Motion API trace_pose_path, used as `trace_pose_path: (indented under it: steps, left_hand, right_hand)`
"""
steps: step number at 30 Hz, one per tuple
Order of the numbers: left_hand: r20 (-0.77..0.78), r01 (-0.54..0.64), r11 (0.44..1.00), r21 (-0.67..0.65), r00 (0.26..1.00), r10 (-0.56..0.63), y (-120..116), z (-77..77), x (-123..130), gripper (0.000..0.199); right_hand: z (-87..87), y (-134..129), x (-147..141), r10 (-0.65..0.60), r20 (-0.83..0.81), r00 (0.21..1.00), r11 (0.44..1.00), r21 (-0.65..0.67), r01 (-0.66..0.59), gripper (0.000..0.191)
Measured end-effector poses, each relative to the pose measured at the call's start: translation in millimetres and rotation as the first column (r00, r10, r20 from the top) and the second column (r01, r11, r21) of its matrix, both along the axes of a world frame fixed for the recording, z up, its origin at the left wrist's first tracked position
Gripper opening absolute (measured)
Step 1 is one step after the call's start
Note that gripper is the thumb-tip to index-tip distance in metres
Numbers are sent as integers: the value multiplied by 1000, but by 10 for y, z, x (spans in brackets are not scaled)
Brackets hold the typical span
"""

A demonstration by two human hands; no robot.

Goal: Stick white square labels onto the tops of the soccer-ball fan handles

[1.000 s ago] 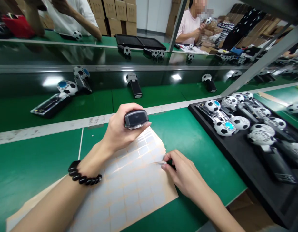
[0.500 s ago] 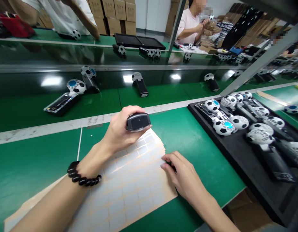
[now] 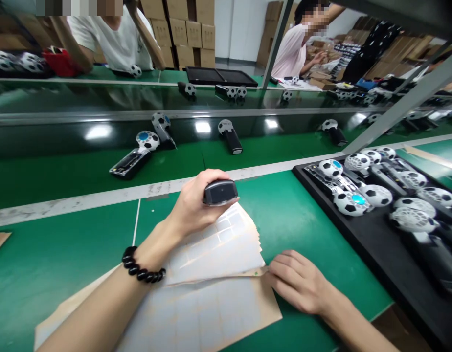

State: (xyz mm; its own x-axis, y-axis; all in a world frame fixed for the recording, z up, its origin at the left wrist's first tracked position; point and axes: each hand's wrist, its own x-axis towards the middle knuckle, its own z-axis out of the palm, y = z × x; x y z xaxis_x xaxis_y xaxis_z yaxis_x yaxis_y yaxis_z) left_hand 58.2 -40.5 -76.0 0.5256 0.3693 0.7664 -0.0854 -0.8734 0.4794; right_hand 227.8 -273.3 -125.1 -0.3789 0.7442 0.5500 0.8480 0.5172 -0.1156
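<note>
Left hand (image 3: 194,205): at lower centre, fingers wrapped closely around a black plastic handle (image 3: 219,192), which sits in the palm with its end showing.
Left wrist: a black beaded bracelet (image 3: 143,270) circles it.
Right hand (image 3: 297,282): at lower centre-right, fingers close together, pinching the right edge of the upper label sheets (image 3: 218,249).
Label sheets: a fanned stack of white labels on tan backing lies under the left hand, on a green work mat (image 3: 64,249); the upper sheets sit apart from a lower sheet (image 3: 200,313).
Right of the hands: a black foam tray (image 3: 372,240) holds soccer-ball-patterned heads (image 3: 350,203) and white mesh domes (image 3: 413,220).
Far side: more black-handled soccer-ball units (image 3: 130,163) lie on a green bench.
Upper left: a co-worker (image 3: 112,39) in a white shirt stands before stacked cartons (image 3: 178,34).
Upper right: a co-worker (image 3: 294,56) in a pink shirt sits at the bench.
</note>
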Motion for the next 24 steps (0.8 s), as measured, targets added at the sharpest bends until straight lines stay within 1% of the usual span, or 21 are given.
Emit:
trace_pose_path:
  steps: [2,4,6,8,10,12,13,14,15,16,17,18,19,20,21,24]
  left_hand:
    - [-9,-13,1000,-6,1000,13,-9,10,-9,33]
    - [-12,-26,999,-19,1000,26,-13,4,-19,32]
    - [-9,-33,999,-37,999,33,-4,-21,-26,33]
    - [-5,-33,999,-43,999,33,18,-46,-28,34]
    - [3,-1,1000,-5,1000,1,34,-26,-24,34]
    - [-2,81,994,71,997,-81,13,75,-17,33]
    - [-46,150,984,100,988,-146,-21,157,-14,33]
    - [-138,226,968,108,968,-211,-73,252,-15,33]
    - [-277,299,950,86,924,-265,-139,349,-20,33]
    - [-443,355,934,42,844,-302,-216,436,-33,31]
    - [-603,396,918,-11,730,-322,-295,502,-56,29]
    - [-725,415,908,-57,608,-323,-368,535,-91,27]
    - [-800,420,904,-85,512,-313,-430,534,-137,26]
    - [-839,422,901,-99,451,-304,-474,498,-194,26]
    - [-856,422,900,-107,422,-300,-501,434,-256,26]
    - [-871,401,907,-127,393,-296,-503,186,-421,33]
  right_hand:
    - [0,28,106,94,31,995,996,-8,-93,32]
    - [-2,66,184,154,54,987,988,-26,-152,31]
    - [1,99,219,180,69,981,983,-50,-177,29]
    - [17,124,197,170,80,982,984,-75,-164,28]
    - [43,152,125,105,87,991,990,-105,-96,29]
    - [67,191,24,-32,85,996,990,-135,43,29]
    - [73,215,-26,-113,78,991,981,-150,123,27]
    - [76,240,-71,-188,68,980,967,-161,197,26]
    - [73,265,-109,-252,56,966,952,-167,258,26]
    - [66,287,-138,-299,45,953,938,-168,302,27]
    - [55,305,-158,-330,36,943,929,-165,331,28]
    - [41,317,-171,-349,29,937,924,-159,349,29]
    - [25,324,-178,-362,22,932,920,-150,361,29]
    - [8,327,-182,-370,16,929,919,-141,368,29]
    - [-9,327,-182,-373,10,928,919,-131,371,28]
    - [-61,326,-177,-365,-5,931,927,-93,363,28]
